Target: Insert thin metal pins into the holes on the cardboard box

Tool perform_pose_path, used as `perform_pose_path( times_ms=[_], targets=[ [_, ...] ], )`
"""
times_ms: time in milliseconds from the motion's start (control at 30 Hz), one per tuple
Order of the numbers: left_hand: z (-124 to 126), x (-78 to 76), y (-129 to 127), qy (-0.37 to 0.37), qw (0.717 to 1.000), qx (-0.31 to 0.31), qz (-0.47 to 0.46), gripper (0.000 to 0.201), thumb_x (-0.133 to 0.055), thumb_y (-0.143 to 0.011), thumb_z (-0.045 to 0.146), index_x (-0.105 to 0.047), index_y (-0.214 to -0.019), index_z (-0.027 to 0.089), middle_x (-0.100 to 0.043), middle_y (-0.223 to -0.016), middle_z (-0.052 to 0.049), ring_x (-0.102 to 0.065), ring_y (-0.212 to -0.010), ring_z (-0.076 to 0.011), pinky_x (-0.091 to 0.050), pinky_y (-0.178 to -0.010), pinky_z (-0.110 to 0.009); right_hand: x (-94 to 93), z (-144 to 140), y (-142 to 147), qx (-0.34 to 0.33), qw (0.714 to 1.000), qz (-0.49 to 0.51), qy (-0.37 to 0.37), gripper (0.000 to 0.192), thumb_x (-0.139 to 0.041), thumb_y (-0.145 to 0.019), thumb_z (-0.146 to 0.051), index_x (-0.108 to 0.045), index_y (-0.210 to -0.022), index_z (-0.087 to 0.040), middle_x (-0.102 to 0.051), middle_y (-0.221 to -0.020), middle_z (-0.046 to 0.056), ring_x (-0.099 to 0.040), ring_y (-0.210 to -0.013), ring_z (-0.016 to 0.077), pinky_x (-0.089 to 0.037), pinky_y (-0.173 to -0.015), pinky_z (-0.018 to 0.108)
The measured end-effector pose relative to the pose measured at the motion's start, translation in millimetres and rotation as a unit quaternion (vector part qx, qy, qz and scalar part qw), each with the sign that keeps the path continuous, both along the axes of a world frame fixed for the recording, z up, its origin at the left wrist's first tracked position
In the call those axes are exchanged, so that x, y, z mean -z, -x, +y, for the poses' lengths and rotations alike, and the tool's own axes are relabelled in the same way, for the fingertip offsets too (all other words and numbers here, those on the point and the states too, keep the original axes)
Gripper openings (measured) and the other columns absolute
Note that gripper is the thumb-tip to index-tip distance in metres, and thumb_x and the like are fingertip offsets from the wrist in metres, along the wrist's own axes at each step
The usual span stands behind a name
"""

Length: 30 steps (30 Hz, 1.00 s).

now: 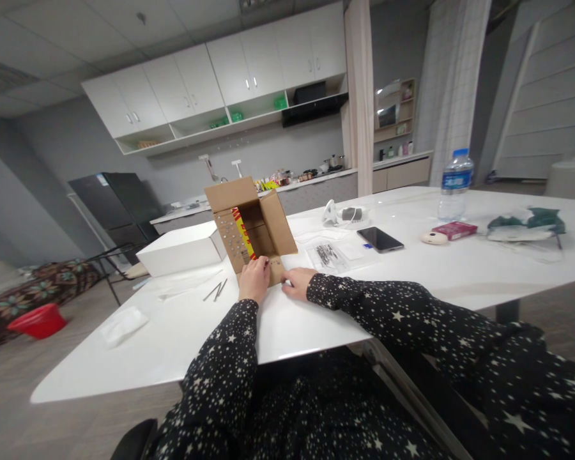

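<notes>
Cardboard box (pixel 252 223) light, stiff, flaps open; left hand (pixel 254 278) pinches near flap, right hand (pixel 297 282) rests curled beside on desk (pixel 412 268); grip side walls.

One cardboard box (pixel 253 223), one white box (pixel 182 248), one phone (pixel 380 239), one water bottle (pixel 455 184), two hands.

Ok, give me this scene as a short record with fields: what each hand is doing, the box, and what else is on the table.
left hand: on the near flap of the cardboard box
right hand: beside it, at the same flap
box state: open, flaps up, something red and yellow inside
left of box: white box
right of box: phone, water bottle
surface: white table
</notes>
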State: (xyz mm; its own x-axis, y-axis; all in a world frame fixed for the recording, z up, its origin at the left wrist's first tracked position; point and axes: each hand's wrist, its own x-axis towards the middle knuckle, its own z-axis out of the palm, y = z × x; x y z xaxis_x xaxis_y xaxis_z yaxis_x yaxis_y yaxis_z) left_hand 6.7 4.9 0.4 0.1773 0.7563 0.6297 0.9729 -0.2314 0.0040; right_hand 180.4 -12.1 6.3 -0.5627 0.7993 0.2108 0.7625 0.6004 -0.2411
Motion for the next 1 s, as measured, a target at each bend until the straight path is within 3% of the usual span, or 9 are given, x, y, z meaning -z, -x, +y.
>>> perform_pose_path(
  times_ms=[367,633,1000],
  targets=[
    [1.5,1.5,-1.0,-0.007,0.999,-0.006,0.031,0.019,-0.038,-0.088,0.025,-0.055,-0.098,0.021,-0.063,-0.099,-0.008,-0.054,-0.099,-0.0225,-0.037,-0.083,-0.034,-2.6,-2.3,-0.5,-0.001,1.0,-0.005,0.001,0.034,-0.043,-0.081,-0.037,-0.062,-0.106,-0.024,-0.068,-0.099,0.007,-0.062,-0.093,0.0232,-0.045,-0.074,0.031],
    [-0.6,-2.3,-6.1,-0.03,0.999,-0.014,0.016,0.027,-0.04,-0.087,0.021,-0.049,-0.112,0.023,-0.065,-0.098,-0.006,-0.056,-0.097,-0.0218,-0.036,-0.083,-0.035,-2.1,-2.6,0.3,-0.004,1.0,-0.002,0.0,0.035,-0.042,-0.08,-0.037,-0.062,-0.105,-0.023,-0.068,-0.096,0.008,-0.062,-0.092,0.0244,-0.044,-0.071,0.032],
    [0.3,-0.1,-1.2,-0.054,0.998,-0.011,0.017,0.024,-0.037,-0.09,0.026,-0.055,-0.105,0.022,-0.068,-0.095,-0.005,-0.059,-0.092,-0.019,-0.036,-0.081,-0.032,-3.6,-3.7,-1.6,-0.001,1.0,0.0,0.011,0.036,-0.043,-0.08,-0.038,-0.063,-0.106,-0.023,-0.068,-0.096,0.008,-0.062,-0.091,0.0239,-0.044,-0.072,0.032]
  ],
)
